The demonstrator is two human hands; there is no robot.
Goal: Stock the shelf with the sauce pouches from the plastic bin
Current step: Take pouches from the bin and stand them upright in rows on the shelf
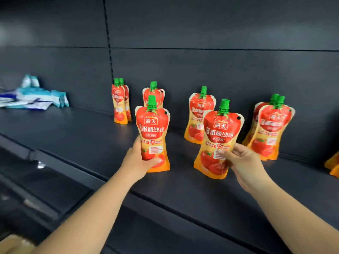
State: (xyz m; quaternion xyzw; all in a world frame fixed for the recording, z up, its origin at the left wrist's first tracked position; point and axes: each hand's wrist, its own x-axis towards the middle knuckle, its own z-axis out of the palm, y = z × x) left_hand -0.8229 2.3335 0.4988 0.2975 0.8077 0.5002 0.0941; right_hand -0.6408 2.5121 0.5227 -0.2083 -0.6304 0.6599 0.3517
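A dark grey metal shelf (82,136) runs across the view, backed by a dark grey panelled wall (201,24). A lower dark shelf (45,182) shows at the left, blurred.

Both bare forearms reach in from below. The left hand (139,158) grips a red-and-orange tomato sauce pouch with a green cap (153,129) round its lower half, thumb across the front, holding it upright over the front part of the shelf. The right hand (244,162) pinches a second, matching green-capped sauce pouch (218,142) at its right edge, fingers (222,153) curled onto the front; this pouch leans slightly to the left. Whether either base touches the shelf cannot be told.

Behind them, matching pouches stand upright along the wall: a pair at the left (120,105), one just behind the left-hand pouch (156,90), one in the middle (199,114) and a pair at the right (269,129). An orange pouch bottom (333,165) shows at the right edge.

A heap of blue-and-white flat packets (33,98) lies on the shelf far left.
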